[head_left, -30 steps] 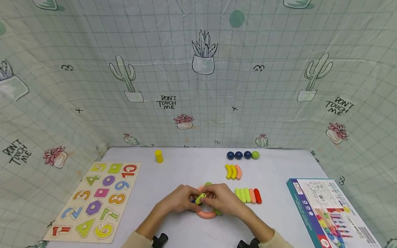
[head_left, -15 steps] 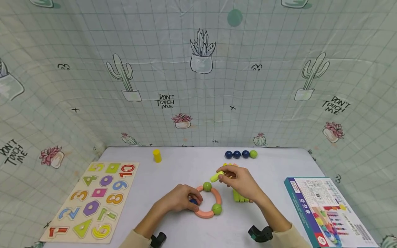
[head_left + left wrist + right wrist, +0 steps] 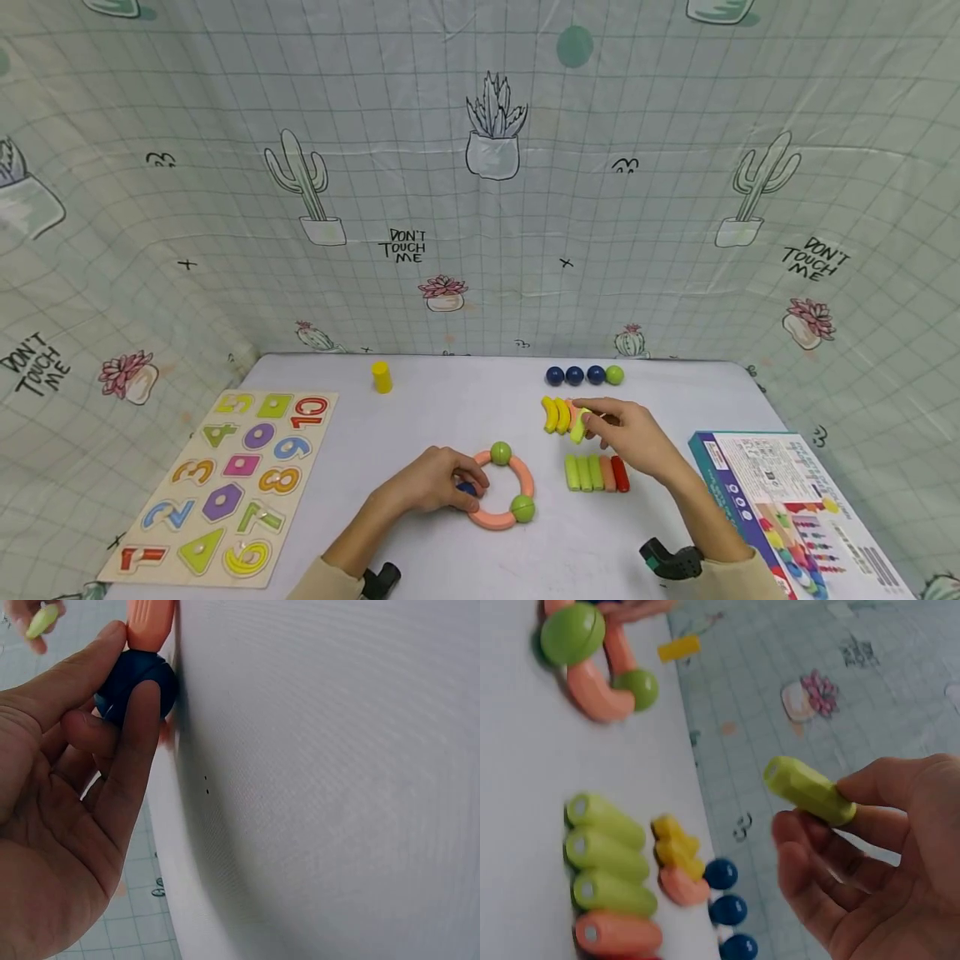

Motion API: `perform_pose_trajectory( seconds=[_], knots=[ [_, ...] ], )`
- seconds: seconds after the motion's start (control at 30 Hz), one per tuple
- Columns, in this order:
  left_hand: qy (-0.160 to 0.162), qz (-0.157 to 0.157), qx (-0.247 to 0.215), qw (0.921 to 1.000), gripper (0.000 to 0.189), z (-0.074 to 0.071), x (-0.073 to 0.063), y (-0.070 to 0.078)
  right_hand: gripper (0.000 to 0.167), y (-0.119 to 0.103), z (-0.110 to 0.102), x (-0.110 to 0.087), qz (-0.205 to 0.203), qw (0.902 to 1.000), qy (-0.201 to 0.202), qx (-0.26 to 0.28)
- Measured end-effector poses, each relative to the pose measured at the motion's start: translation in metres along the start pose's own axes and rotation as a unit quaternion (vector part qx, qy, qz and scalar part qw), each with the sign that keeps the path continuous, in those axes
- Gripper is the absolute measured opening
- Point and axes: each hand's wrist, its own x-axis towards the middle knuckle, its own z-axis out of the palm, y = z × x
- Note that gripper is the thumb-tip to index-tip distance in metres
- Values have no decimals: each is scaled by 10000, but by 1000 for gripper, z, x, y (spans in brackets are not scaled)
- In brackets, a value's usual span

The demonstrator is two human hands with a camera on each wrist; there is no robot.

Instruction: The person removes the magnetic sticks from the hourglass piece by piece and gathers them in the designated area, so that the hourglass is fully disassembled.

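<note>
Thumb and fingers of my left hand (image 3: 431, 481) pinch a blue ball (image 3: 126, 679) at the left side of a ring on the table. Pink curved pieces (image 3: 492, 521) and two green balls, one at the back (image 3: 501, 452) and one at the front right (image 3: 522, 507), form the rest of the ring. In the left wrist view, a pink piece (image 3: 150, 624) meets the blue ball. Raised over the table to the right, my right hand (image 3: 630, 433) pinches a light green stick (image 3: 810, 791) by one end. In the head view, that stick overlaps the curved pieces behind it.
A row of green, pink and red sticks (image 3: 590, 473) lies right of the ring. Behind it are yellow curved pieces (image 3: 557, 415), then blue balls (image 3: 575, 376) and a green ball (image 3: 615, 375). A yellow cylinder (image 3: 382, 377), number puzzle board (image 3: 300, 500) and box (image 3: 750, 467) surround these.
My right hand has left the ring and moved right and back with the green stick, uncovering the ring's right side. My left hand stays at the blue ball.
</note>
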Motion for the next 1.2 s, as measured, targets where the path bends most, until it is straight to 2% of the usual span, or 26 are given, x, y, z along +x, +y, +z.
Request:
perform_pose_trajectory(
  seconds=[0.17, 0.43, 0.7, 0.87, 1.0, 1.2],
  knots=[
    [-9, -2, -44, 10000, 21, 0, -1, 0, 39, 20, -15, -6, 368, 9992, -95, -133],
    [10, 49, 29, 10000, 22, -1, -2, 0, 37, 38, -28, -21, 694, 9936, -620, -636],
    [69, 129, 27, 9999, 25, 1, -5, -1, 30, 48, -31, -31, 1016, 9884, -812, -779],
    [120, 167, -2, 9998, 26, 1, -7, -1, 29, 55, -29, -31, 1104, 9866, -889, -804],
    [115, 203, -19, 9997, 26, 1, -8, -1, 27, 57, -25, -30, 1355, 9839, -868, -781],
    [100, 221, 57, 9997, 26, 0, -8, -1, 29, 60, -25, -28, 1315, 9847, -884, -724]
  ],
)
